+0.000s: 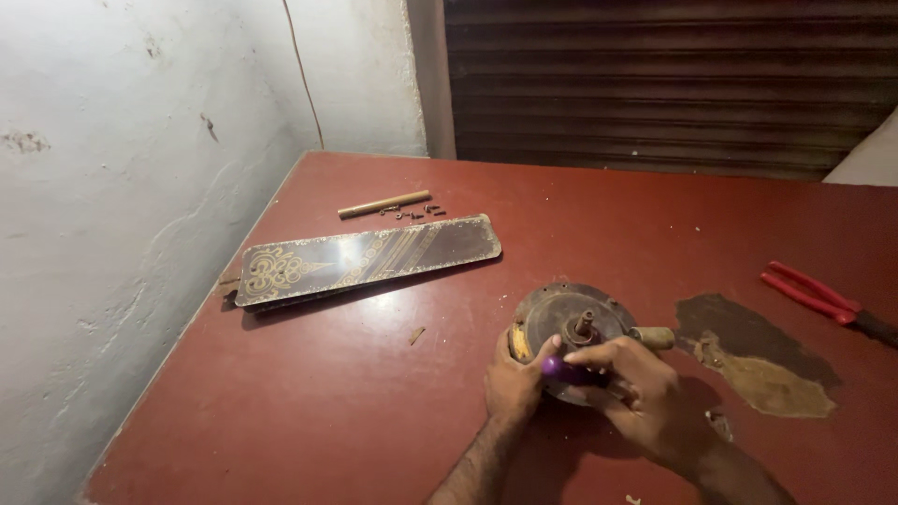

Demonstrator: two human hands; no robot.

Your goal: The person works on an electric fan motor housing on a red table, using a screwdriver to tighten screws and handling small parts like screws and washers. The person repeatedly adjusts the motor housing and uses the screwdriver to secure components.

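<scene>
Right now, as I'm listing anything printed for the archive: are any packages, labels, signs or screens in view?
None in view. The nearest thing is the fan blade near the wall: long, dark brown, with a gold ornamental pattern and stripes, no label.

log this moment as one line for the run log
left hand steadies fan motor | right hand grips purple-handled tool on it | fan blade, red pliers on table

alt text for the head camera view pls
Two hands work on a round, rusty fan motor on a red table: the left hand steadies it, the right hand grips a purple-handled tool. Decorated fan blades and red pliers lie nearby.
</scene>
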